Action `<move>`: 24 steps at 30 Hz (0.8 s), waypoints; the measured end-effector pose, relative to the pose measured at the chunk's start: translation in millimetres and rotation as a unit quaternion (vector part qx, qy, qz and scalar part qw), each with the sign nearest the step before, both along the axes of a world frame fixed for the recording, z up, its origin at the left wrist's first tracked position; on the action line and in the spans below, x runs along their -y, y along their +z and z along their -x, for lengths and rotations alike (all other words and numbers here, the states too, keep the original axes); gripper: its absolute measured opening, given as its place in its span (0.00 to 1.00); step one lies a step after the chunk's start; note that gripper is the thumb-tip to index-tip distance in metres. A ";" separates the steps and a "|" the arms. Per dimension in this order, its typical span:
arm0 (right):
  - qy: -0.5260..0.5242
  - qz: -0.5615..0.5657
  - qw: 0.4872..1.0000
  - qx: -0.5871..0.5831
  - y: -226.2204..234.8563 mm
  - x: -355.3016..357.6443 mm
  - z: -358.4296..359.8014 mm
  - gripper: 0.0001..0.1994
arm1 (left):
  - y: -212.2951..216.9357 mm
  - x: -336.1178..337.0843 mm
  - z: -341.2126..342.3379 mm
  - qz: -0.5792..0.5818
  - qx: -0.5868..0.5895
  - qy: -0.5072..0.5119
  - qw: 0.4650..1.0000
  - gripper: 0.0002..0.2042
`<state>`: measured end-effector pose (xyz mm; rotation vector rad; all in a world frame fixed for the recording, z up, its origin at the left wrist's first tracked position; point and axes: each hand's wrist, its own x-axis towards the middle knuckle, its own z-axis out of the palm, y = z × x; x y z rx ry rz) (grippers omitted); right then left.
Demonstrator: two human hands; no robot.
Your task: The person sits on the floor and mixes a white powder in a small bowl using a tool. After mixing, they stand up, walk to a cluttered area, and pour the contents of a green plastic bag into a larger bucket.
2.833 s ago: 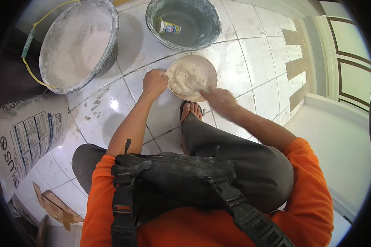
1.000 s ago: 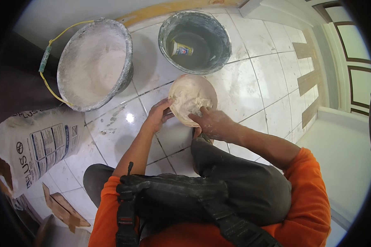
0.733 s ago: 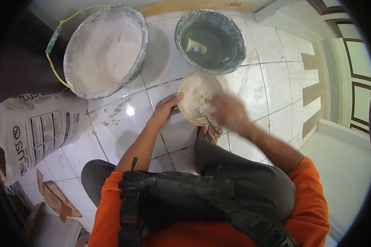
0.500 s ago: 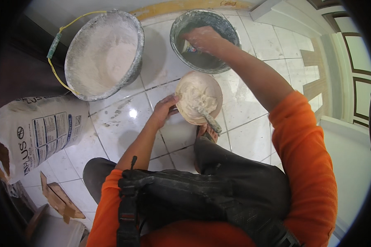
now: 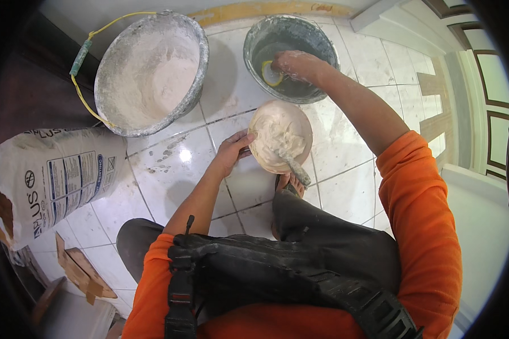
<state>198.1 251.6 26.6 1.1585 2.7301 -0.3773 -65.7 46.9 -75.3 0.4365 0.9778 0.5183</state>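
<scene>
A small round bowl (image 5: 305,133) of pale wet paste stands on the white tiled floor in front of my knees. My left hand (image 5: 233,151) grips its left rim. A paste-covered tool (image 5: 293,165) lies in the bowl, handle toward my foot, with nobody holding it. My right hand (image 5: 295,63), smeared with white paste, reaches into the grey bucket (image 5: 254,42) of dark water at the top, fingers curled next to a small yellow scoop (image 5: 268,74). I cannot tell whether it grips the scoop.
A larger bucket (image 5: 201,56) of white powder with a yellow wire handle stands at the upper left. A printed white sack (image 5: 51,181) lies on the left. Cardboard scraps (image 5: 79,268) lie at the lower left. A white door frame (image 5: 464,141) runs along the right.
My right hand let go of the tool in the paste bowl and moved up into the water bucket. My left hand stayed on the bowl's rim.
</scene>
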 end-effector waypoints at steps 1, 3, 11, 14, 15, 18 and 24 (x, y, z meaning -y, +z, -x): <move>0.006 -0.003 1.000 0.010 0.4 0.1 -1.3 0.11 | -0.8 0.0 -1.4 -0.003 0.009 0.004 1.000 0.30; 0.019 -0.009 0.999 0.031 2.0 0.3 -4.1 0.10 | -1.8 1.4 -3.4 0.002 0.005 0.004 1.000 0.30; -0.095 -0.076 0.981 -0.148 64.9 28.9 -25.9 0.11 | 4.9 -2.1 -1.5 0.003 -0.010 0.000 1.000 0.30; -0.197 -0.062 0.948 -0.241 118.6 78.0 -13.9 0.11 | -0.6 -1.6 5.1 0.004 -0.019 0.015 1.000 0.31; -0.212 -0.073 0.941 -0.252 130.8 95.1 -14.8 0.10 | -2.7 -2.6 4.5 0.002 -0.014 0.013 1.000 0.31; -0.208 -0.087 0.936 -0.269 151.8 140.7 -15.5 0.11 | -5.3 -2.2 4.2 0.002 -0.012 0.010 1.000 0.31; -0.280 0.079 0.934 -0.206 147.2 198.8 -6.7 0.12 | 0.9 -5.8 3.7 0.007 -0.015 -0.006 1.000 0.32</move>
